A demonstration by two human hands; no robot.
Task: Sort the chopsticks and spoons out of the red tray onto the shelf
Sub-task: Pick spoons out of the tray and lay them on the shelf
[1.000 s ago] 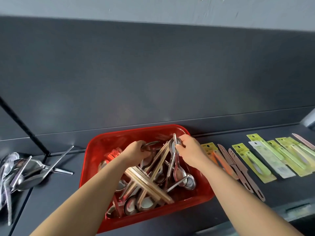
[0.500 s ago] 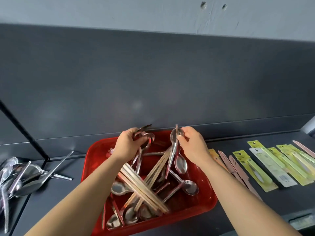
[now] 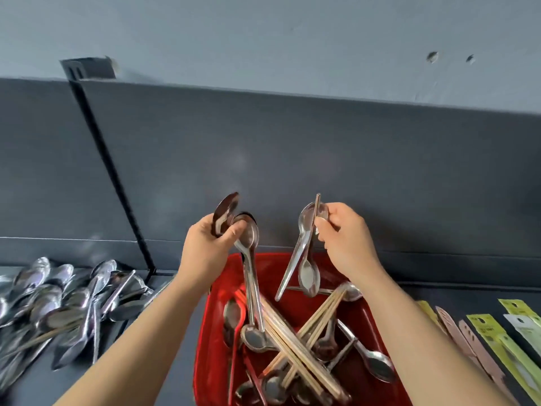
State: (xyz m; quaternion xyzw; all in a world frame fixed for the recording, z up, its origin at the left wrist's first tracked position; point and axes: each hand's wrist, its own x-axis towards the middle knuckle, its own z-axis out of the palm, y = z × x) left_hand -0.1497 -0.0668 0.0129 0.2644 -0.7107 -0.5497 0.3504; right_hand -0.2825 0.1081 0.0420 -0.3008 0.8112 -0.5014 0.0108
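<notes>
Centre frame, above the red tray [image 3: 212, 323]: left hand [image 3: 205, 247] grips a bunch of steel spoons [image 3: 248, 240] at the bowl ends, handles hanging into the tray. Right hand [image 3: 347, 238] pinches a smaller cluster of spoons [image 3: 306, 230] near the top.

Tray, lower centre: more spoons, crossed by bamboo chopsticks [image 3: 322, 315]. Sorted spoon pile [image 3: 58, 300] lies on the shelf [image 3: 456, 294], lower left. Packaged utensils [image 3: 497, 341] sit lower right.

Judgement: the spoons are rigid, polished and likely slippery, and a bunch fans out easily; grip round the necks. The chopsticks are light, stiff and prone to rolling; take them mid-length as a bundle.
</notes>
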